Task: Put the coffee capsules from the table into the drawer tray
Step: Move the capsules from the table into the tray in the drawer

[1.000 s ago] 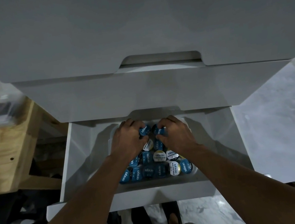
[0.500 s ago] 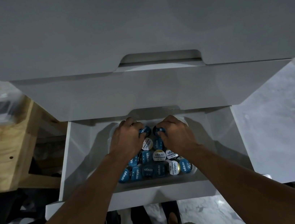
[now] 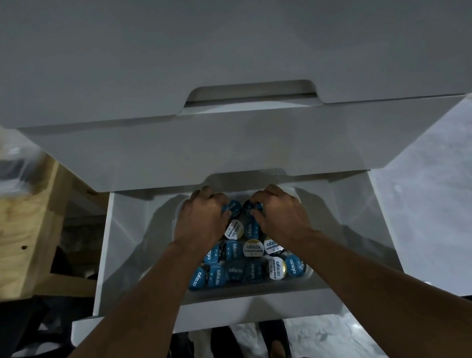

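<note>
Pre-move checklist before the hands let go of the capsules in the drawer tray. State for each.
1. Drawer pulled out far enough to reach the tray: ok.
2. Left hand over the tray's far end, fingers on a blue capsule: ok.
3. Right hand likewise on a blue capsule: ok.
4. Both capsules seated in slots, not resting on others: cannot tell, fingers cover them.
5. Near rows of capsules packed, lids showing, none outside the tray: ok.
6. Free slots left under the hands: cannot tell.
</note>
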`<state>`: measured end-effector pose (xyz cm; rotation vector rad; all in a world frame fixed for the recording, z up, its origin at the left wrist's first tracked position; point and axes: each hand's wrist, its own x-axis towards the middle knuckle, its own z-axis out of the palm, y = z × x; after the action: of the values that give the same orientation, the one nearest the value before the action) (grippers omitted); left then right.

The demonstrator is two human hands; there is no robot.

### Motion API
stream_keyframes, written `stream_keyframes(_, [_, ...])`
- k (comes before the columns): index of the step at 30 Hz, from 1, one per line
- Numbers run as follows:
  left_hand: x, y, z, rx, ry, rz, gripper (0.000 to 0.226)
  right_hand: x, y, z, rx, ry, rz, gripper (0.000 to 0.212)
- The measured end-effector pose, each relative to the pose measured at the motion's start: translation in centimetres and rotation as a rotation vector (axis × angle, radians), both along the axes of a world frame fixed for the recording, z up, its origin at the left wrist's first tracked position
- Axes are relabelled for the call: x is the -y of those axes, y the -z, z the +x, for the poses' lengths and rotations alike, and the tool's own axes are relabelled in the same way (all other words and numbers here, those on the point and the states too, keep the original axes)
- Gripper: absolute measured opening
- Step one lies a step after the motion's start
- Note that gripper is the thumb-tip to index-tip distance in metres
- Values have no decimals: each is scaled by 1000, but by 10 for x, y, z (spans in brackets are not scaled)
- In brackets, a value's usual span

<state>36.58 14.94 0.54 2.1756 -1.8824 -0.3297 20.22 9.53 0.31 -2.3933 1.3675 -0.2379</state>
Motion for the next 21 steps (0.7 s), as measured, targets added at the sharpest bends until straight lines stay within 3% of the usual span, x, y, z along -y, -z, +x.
stream_keyframes(7, [-7, -17, 1, -21, -107, 25, 26, 9, -9, -11, 34, -63, -1, 20])
stream_keyframes(13, [-21, -43, -14, 77, -187, 50, 33, 20, -33, -28, -22, -113, -31, 23])
stream_keyframes(21, [-44, -86, -76, 197, -131, 31, 36, -6, -72, -88, -92, -95, -115, 28])
